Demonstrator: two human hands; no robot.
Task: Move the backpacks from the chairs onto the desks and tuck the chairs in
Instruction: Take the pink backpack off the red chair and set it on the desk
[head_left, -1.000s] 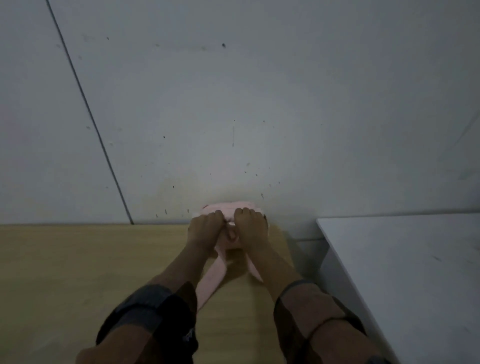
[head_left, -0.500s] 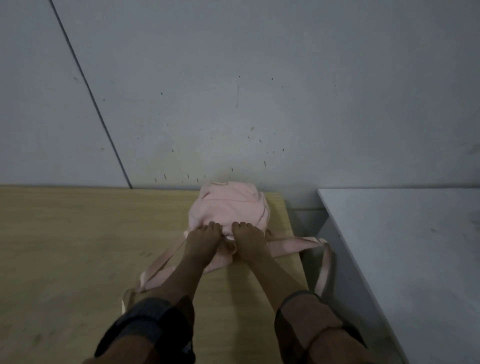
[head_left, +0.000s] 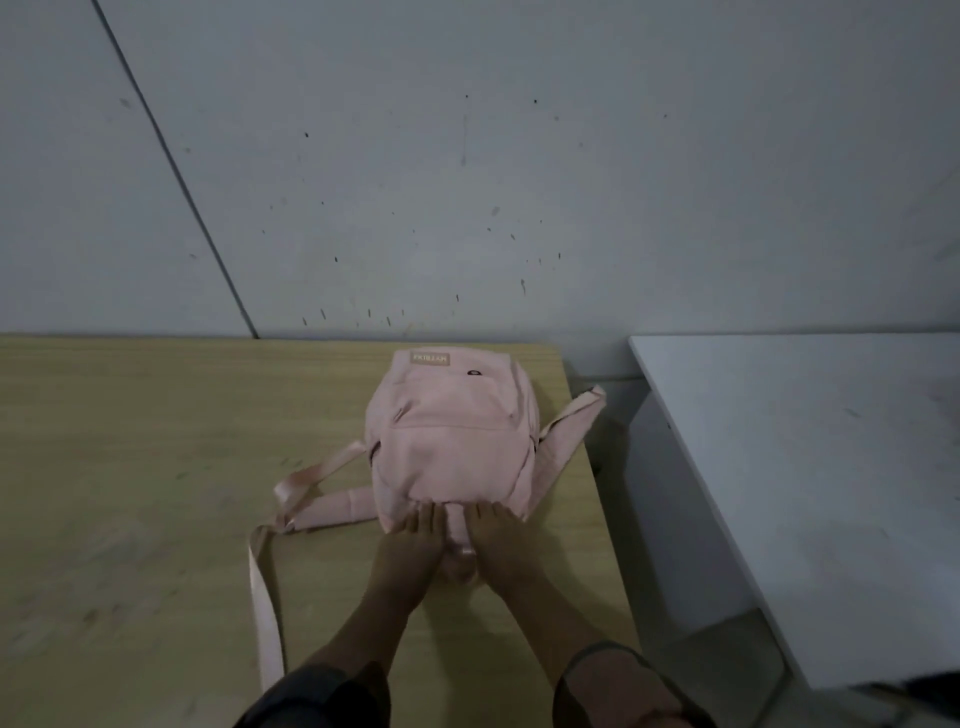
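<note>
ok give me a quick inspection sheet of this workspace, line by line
surface: wooden desk, bare apart from the bag
job's things: pink backpack lying flat near the desk's right edge, one strap overhanging it; no chair in view
clutter: nothing seen
grippers: left hand and right hand flat, fingers on the backpack's near end
cables: nothing seen
surroundings: speckled grey wall behind; white desk to the right across a gap

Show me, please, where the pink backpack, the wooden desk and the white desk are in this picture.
pink backpack (head_left: 449, 441), head view, middle of its front panel.
wooden desk (head_left: 156, 441), head view, bare top left of the bag.
white desk (head_left: 810, 441), head view, bare top.
</note>
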